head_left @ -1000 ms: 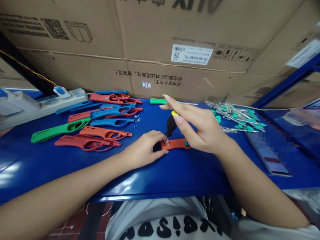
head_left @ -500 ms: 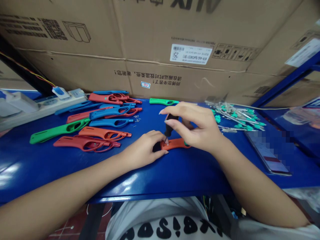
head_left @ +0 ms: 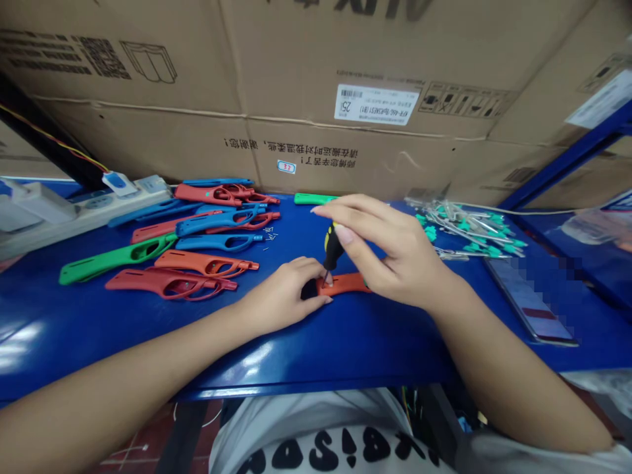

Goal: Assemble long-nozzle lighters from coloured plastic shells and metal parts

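An orange plastic handle shell [head_left: 348,283] lies on the blue table [head_left: 148,322] in front of me. My left hand [head_left: 286,296] is closed on its left end and pins it down. My right hand [head_left: 390,253] pinches a small black and yellow screwdriver [head_left: 332,249] by its handle. The tool stands nearly upright, tilted a little, with its tip on the shell right next to my left fingers. The shell's right end is hidden under my right hand.
Several red, orange, blue and green handle shells [head_left: 197,230] lie at the left, with tiny screws [head_left: 269,236] beside them. A power strip [head_left: 83,204] sits far left. Green-tipped metal rods [head_left: 469,230] and a phone [head_left: 530,299] lie at the right. Cardboard boxes [head_left: 316,92] stand behind.
My right fingers have shifted round the screwdriver handle, turning it; its yellow cap was hidden half a second ago and shows again. My left hand and the shell have not moved.
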A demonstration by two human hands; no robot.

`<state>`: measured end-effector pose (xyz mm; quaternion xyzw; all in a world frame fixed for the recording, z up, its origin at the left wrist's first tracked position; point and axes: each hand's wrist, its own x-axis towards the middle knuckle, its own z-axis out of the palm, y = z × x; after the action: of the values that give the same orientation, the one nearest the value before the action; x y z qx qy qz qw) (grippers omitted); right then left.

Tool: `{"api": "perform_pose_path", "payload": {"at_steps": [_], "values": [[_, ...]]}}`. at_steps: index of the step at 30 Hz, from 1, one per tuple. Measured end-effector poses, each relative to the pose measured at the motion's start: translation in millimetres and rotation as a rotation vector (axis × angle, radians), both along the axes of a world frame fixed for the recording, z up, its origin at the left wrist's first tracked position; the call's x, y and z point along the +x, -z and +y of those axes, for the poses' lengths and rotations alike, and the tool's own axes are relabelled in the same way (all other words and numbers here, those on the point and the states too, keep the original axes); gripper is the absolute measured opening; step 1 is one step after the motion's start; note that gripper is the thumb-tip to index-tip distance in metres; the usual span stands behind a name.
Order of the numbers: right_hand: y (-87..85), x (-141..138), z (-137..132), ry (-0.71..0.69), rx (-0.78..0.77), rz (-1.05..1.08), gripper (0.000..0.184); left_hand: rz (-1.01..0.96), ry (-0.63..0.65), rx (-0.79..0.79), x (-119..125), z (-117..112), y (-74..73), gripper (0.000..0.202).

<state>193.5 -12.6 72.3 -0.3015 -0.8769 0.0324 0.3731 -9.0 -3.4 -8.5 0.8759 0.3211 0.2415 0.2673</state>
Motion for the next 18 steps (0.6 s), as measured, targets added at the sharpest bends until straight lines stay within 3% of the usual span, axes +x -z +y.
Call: {"api": "perform_pose_path", "payload": {"at_steps": [4,7,10,14,18], "values": [[1.4,-0.5,0.7,-0.132,-0.082,0.070,0.030,0.001,-0.010,-0.006,0.4,-1.1,-0.1,0.018],[1.9,-4.0,-0.8,-0.065,-0.022,0.029,0.020,-0.003,-0.014,-0.001,1.3,-1.9,1.3,0.016],[1.0,-6.9,-3.4,0.001,0.007,-0.011,0.024,-0.021,-0.001,-0.007,2.9,-2.7,2.0,0.015],[-1.1,-5.7,-4.3,-0.120,-0.125,0.061,0.033,-0.027,-0.013,-0.006,4.6,-3.7,0.7,0.013],[-1.6,-2.8,-2.3,-0.159,-0.159,0.092,0.025,-0.014,-0.023,-0.008,5.0,-3.6,-0.1,0.012]]}}
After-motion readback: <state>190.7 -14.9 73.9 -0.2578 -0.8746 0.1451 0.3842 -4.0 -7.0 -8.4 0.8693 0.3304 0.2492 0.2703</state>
